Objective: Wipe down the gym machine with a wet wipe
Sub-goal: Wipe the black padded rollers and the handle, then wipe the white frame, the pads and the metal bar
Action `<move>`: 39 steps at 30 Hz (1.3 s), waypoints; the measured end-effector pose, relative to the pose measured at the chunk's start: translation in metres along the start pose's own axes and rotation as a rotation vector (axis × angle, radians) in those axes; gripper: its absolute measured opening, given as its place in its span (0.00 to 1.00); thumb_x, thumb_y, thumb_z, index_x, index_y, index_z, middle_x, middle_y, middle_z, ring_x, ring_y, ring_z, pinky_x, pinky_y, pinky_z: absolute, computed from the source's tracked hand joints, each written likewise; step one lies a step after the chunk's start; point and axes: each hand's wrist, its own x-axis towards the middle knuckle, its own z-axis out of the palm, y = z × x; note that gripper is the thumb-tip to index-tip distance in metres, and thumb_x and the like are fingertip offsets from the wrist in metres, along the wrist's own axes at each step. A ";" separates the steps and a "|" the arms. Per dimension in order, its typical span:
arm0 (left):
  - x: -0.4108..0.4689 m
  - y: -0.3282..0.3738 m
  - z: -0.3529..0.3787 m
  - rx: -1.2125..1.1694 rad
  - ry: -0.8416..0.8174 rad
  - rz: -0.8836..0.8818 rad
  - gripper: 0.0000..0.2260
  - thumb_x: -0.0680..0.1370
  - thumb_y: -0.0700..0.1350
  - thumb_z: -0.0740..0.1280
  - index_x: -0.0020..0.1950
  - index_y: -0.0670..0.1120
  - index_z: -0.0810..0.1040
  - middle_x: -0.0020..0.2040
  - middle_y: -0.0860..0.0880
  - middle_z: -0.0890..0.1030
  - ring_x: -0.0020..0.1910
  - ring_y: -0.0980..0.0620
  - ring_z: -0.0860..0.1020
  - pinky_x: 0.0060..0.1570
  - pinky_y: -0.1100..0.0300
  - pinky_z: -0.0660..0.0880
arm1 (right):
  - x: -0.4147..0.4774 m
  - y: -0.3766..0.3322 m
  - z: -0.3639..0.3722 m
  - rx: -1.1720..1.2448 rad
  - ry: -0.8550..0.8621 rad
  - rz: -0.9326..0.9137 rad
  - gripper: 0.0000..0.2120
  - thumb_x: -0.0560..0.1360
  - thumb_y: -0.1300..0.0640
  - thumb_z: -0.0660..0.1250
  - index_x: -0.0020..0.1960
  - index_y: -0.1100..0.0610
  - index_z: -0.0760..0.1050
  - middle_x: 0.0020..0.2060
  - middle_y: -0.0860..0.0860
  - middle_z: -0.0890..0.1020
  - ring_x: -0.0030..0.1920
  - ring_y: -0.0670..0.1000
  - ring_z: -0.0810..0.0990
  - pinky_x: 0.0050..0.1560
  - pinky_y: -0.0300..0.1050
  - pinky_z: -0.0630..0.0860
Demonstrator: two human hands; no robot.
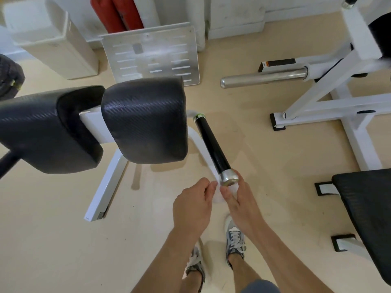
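A white gym machine with two black pads (146, 121) stands ahead of me, and its black handle (212, 144) with a silver end cap (229, 178) points toward me. A white wet wipe (218, 196) is stretched between my hands just below the cap. My left hand (193, 205) pinches the wipe's left side with curled fingers. My right hand (239, 199) pinches its right side, right under the cap. Most of the wipe is hidden by my fingers.
A second white machine frame (330, 98) with a chrome bar (264, 78) stands at right. A black seat (368, 210) is at lower right. A perforated footplate (152, 56), a beige bin (50, 39) and red rolls (116, 11) line the back wall.
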 end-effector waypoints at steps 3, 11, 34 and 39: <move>-0.008 -0.033 -0.003 -0.094 -0.065 -0.076 0.19 0.82 0.56 0.57 0.33 0.51 0.62 0.29 0.51 0.70 0.29 0.53 0.68 0.32 0.59 0.65 | -0.010 0.009 0.026 0.036 0.051 0.136 0.20 0.78 0.39 0.59 0.64 0.49 0.68 0.47 0.49 0.79 0.47 0.49 0.79 0.50 0.51 0.75; -0.048 -0.130 -0.090 -1.255 -0.001 -0.548 0.11 0.81 0.45 0.62 0.48 0.38 0.79 0.47 0.42 0.84 0.48 0.48 0.82 0.50 0.55 0.79 | -0.037 -0.063 0.119 0.464 -0.112 0.302 0.10 0.76 0.62 0.66 0.37 0.57 0.82 0.39 0.56 0.81 0.37 0.51 0.79 0.42 0.46 0.71; -0.158 -0.336 -0.205 -0.722 0.054 -0.262 0.11 0.82 0.47 0.61 0.44 0.41 0.73 0.37 0.45 0.78 0.33 0.53 0.75 0.28 0.63 0.71 | -0.155 -0.101 0.307 0.426 -0.332 0.047 0.09 0.64 0.57 0.71 0.36 0.58 0.72 0.33 0.56 0.73 0.35 0.52 0.71 0.35 0.40 0.66; -0.197 -0.400 -0.236 -0.713 0.153 -0.330 0.09 0.81 0.46 0.62 0.42 0.44 0.74 0.36 0.50 0.78 0.33 0.53 0.75 0.28 0.60 0.72 | -0.188 -0.084 0.378 0.676 -0.304 0.093 0.11 0.64 0.57 0.74 0.39 0.58 0.74 0.37 0.59 0.72 0.39 0.56 0.69 0.34 0.44 0.63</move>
